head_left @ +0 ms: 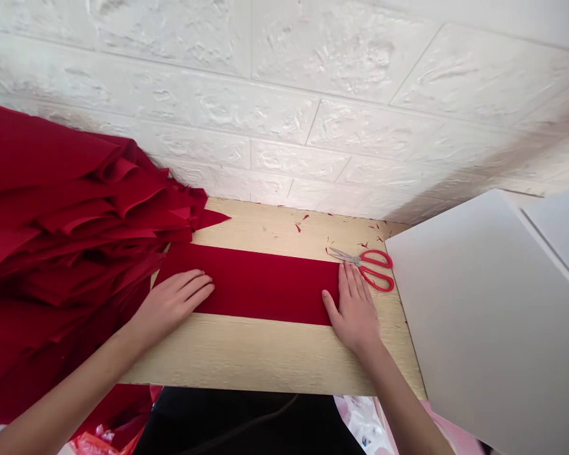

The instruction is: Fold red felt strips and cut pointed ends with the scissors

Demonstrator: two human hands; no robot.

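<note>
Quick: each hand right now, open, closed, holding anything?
Left hand: open, flat on the red cloth strip, holding nothing.
Right hand: open, flat at the strip's right end, holding nothing.

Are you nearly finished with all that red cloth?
Looks done: one red strip lies flat with straight edges on the table. Tiny red snippets are scattered about, and the scissors lie on the table. In hand: the left hand and right hand press flat on the strip's two ends. Left: a big heap of red cloth sits beside it, so probably plenty.
</note>
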